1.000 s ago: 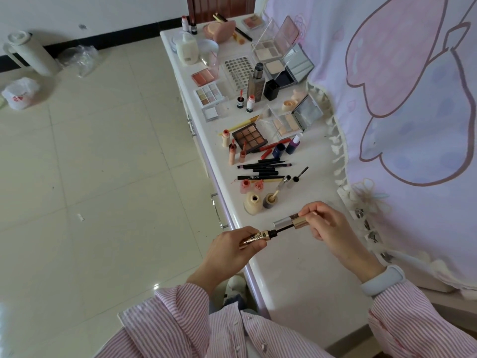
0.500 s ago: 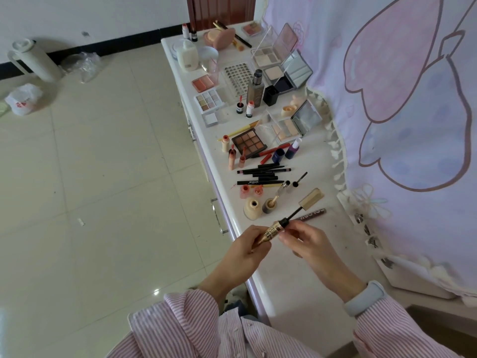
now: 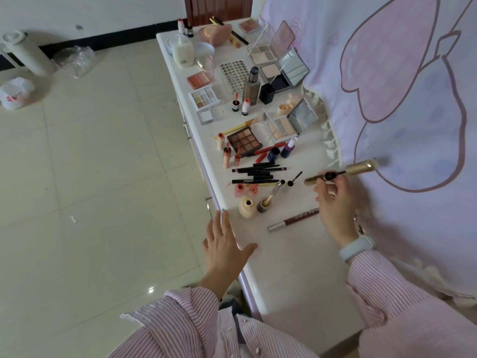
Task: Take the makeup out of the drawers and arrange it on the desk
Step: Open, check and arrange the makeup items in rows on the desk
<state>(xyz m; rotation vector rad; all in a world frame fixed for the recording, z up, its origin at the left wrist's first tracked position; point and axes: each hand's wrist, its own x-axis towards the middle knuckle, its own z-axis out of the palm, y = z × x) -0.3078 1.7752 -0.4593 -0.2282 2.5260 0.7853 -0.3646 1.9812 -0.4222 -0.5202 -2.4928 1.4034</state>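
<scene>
Plainly, the right hand point(image 3: 333, 200) pinched both gold mascara point(image 3: 340, 174) pieces above the desk point(image 3: 296, 267) near its back edge while the left hand point(image 3: 224, 244) hovered open-fingered and empty over the front edge, so loosening that 1-handed grip risked dropping either piece onto the pencils point(image 3: 258, 173).

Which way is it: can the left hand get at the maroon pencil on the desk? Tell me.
Probably yes. The left hand hovers open and empty over the desk edge, and bare desktop lies between it and the maroon pencil. The right hand is near its far end.
</scene>
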